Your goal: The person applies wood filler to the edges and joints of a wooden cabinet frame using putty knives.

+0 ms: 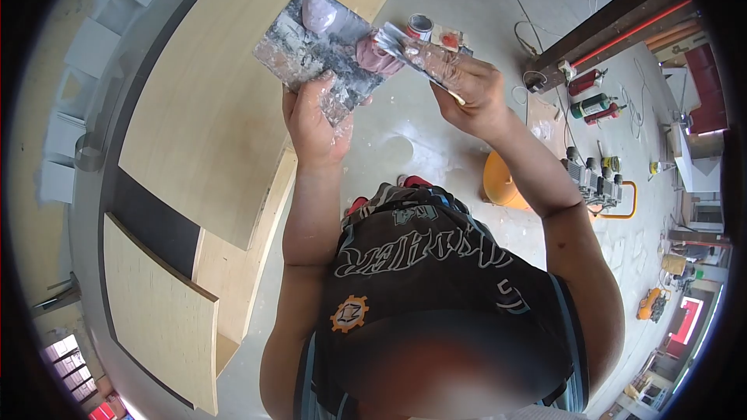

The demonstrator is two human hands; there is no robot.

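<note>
My left hand [315,120] grips the lower edge of a flat square putty board [299,50], holding it up and tilted. Grey and black smears cover the board's face. A pale lilac lump of putty [317,12] sits near its top corner, and a pinker lump of putty [375,56] lies by its right edge. Closed around a putty knife [424,70], my right hand [471,85] brings the whitish-smeared blade right up to the pink lump. Paste coats the fingers of my right hand.
A pale plywood cabinet [210,101] with a dark inset strip stands at left. Beyond my hands is an open tin [419,26] on the floor. To the right are an orange rounded object [502,179], a compressor [599,187], several bottles [591,105] and loose cables.
</note>
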